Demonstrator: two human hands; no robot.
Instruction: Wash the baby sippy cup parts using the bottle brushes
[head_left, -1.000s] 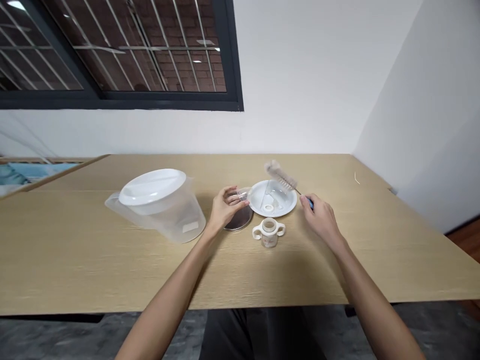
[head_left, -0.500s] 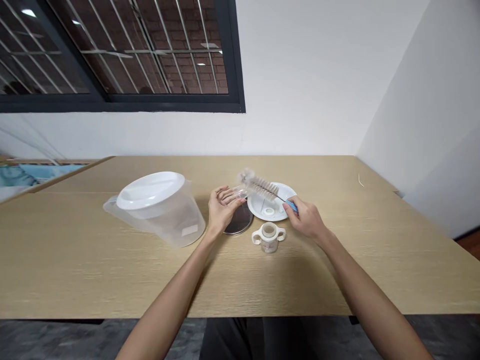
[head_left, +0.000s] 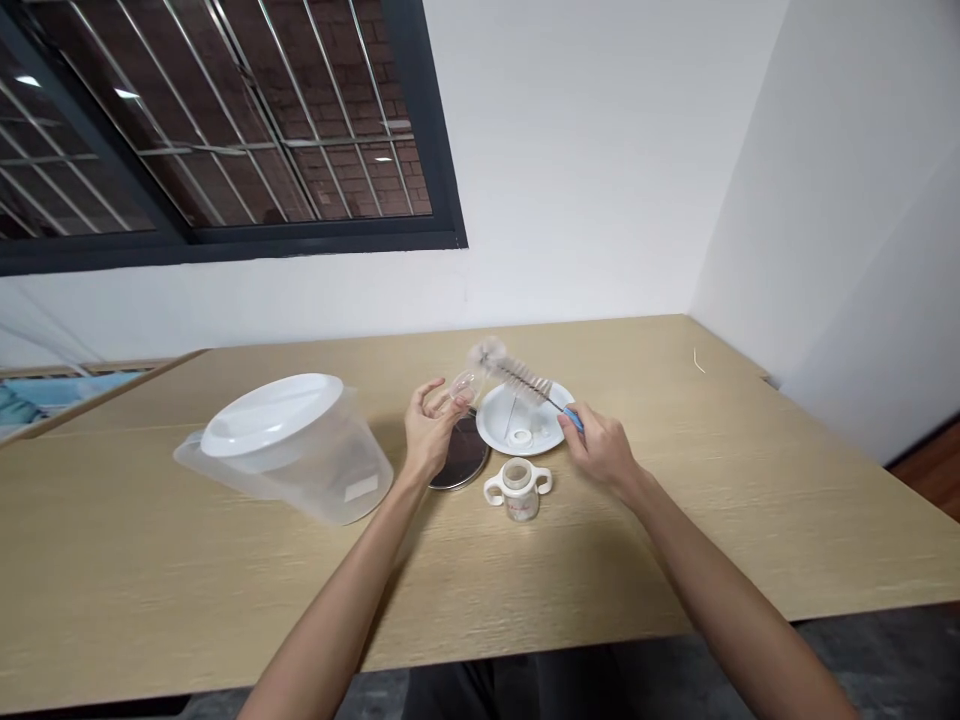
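Note:
My left hand (head_left: 427,430) pinches a small clear plastic piece (head_left: 463,385) above a dark round lid (head_left: 460,460) on the table. My right hand (head_left: 600,448) grips the blue handle of a bottle brush (head_left: 517,375). The bristle head points left and touches the clear piece. A white plate (head_left: 544,425) with small parts on it lies under the brush. A small two-handled baby bottle (head_left: 519,487), open at the top, stands in front of the plate.
A large clear plastic jug (head_left: 289,445) with a white lid lies left of my hands on the wooden table (head_left: 675,540). The white wall and a barred window (head_left: 217,130) are behind. The table's right edge is near the corner wall.
My right hand swung the brush from the plate's far side leftward until its head met the clear piece. The left hand lifted slightly. The camera view shifted right and tilted.

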